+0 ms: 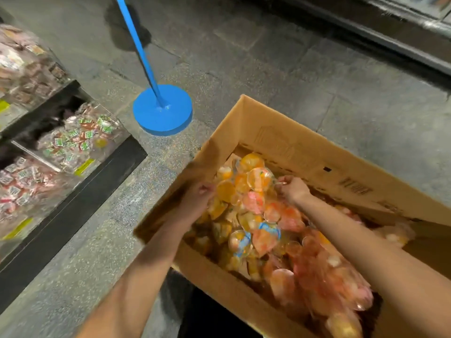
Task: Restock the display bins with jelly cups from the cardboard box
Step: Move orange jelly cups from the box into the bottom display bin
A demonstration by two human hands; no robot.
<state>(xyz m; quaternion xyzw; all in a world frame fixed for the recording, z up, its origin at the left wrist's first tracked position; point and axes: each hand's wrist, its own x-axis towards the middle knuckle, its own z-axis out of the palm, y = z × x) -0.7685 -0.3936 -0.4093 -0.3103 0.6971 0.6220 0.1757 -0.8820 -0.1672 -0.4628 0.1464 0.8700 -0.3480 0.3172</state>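
Note:
An open cardboard box (pixel 288 140) stands on the floor at lower right, filled with orange and pink jelly cups (pixel 258 213) in a clear plastic bag. My left hand (pixel 197 198) grips the left side of the heap of cups. My right hand (pixel 291 187) is closed on the bag's plastic at the heap's far right. Both forearms reach into the box. Clear display bins (pixel 73 140) with wrapped sweets sit at the left, apart from the box.
A blue round stand base (pixel 163 111) with a blue pole (pixel 136 42) is on the grey tiled floor between bins and box. A black plinth (pixel 73 213) runs under the bins. A dark fixture edge (pixel 390 35) crosses the top right.

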